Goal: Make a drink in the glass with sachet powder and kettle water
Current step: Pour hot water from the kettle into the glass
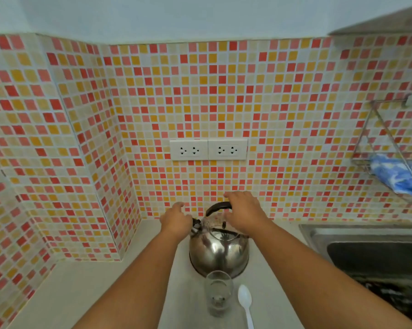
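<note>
A shiny steel kettle (pixel 219 252) with a black arched handle (pixel 218 206) stands on the pale counter against the tiled wall. My right hand (pixel 244 214) is curled over the right end of that handle. My left hand (pixel 175 219) hovers at the kettle's left, right by the black-capped spout (pixel 195 226), fingers loosely apart and holding nothing. In front of the kettle stands a clear glass (pixel 218 293), upright, and it looks empty. A white plastic spoon (pixel 246 302) lies just right of the glass. No sachet is in view.
A steel sink (pixel 366 243) fills the counter's right side. Above it a wire rack (pixel 385 143) on the wall holds a blue cloth (pixel 394 174). Two white double sockets (pixel 208 150) sit on the mosaic wall above the kettle. A tiled corner juts out at left.
</note>
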